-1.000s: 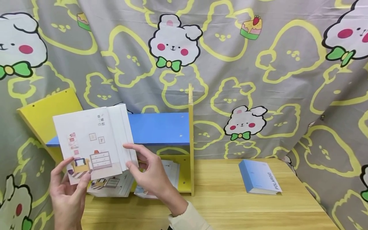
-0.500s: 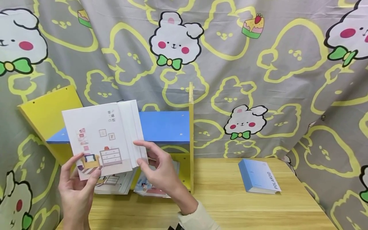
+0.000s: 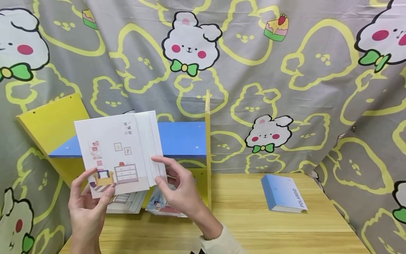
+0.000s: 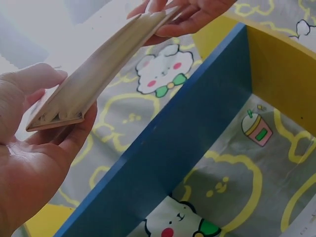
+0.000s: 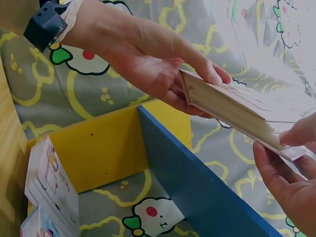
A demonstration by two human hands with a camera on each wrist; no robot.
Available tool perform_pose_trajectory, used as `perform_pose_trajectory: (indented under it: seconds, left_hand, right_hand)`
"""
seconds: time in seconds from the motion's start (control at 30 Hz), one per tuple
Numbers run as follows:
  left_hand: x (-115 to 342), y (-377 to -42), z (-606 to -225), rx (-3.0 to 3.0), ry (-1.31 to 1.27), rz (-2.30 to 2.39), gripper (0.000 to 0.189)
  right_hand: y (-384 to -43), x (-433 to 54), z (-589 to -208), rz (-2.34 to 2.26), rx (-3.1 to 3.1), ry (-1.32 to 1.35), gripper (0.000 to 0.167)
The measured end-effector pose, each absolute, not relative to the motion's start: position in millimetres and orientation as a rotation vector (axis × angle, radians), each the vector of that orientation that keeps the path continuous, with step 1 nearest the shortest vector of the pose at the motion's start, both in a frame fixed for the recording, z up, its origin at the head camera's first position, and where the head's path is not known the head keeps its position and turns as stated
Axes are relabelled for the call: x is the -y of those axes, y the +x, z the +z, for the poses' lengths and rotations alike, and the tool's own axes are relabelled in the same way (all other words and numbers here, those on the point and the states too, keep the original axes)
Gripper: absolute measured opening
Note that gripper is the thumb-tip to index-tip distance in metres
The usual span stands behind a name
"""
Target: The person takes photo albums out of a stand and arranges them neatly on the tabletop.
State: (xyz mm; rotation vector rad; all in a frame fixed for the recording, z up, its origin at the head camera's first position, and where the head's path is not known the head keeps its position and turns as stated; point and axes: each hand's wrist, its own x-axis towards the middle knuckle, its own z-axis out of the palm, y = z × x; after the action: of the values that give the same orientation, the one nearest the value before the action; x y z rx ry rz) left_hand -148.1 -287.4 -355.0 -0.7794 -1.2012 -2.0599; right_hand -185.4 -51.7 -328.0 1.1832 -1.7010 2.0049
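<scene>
A white book (image 3: 104, 148) with an armchair and a chest of drawers drawn on its cover is held up in front of the shelf. My left hand (image 3: 87, 208) grips its lower left corner, thumb on the cover. On the opposite side, my right hand (image 3: 180, 190) pinches the right edge, where white layers stick out past the cover. The left wrist view shows the page block of the book (image 4: 94, 69) between my left hand (image 4: 44, 128) and my right hand (image 4: 190, 15).
A yellow shelf unit with a blue board (image 3: 184, 139) stands behind. Below lie a book with similar furniture art (image 3: 127, 203) and a colourful book (image 3: 165, 204). A blue POLAROID book (image 3: 282, 194) lies on the right of the wooden table (image 3: 247, 222). A patterned curtain (image 3: 241, 84) hangs around.
Both hands and the book have moved to the right, most of it in the first half second. The grips stay as they were.
</scene>
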Motion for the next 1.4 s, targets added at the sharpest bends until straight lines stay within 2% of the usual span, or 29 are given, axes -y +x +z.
perform_pose_trajectory:
  seconds: [0.4, 0.83, 1.2, 1.4]
  left_hand:
    - [279, -144, -353, 1.344, -0.704, -2.001, 0.072]
    - [265, -133, -347, 1.674, -0.398, -1.873, 0.074]
    - [259, -134, -345, 1.805, -0.451, -1.846, 0.077]
    - [255, -139, -348, 1.753, -0.624, -1.859, 0.074]
  right_hand:
    - [-181, 37, -331, 2.0, 1.691, 1.186, 0.05]
    - [-176, 21, -340, 1.991, 1.627, 1.212, 0.048]
    - [-173, 7, -346, 1.991, 1.599, 1.196, 0.049]
    - [-174, 0, -351, 1.993, 1.6, 1.184, 0.05]
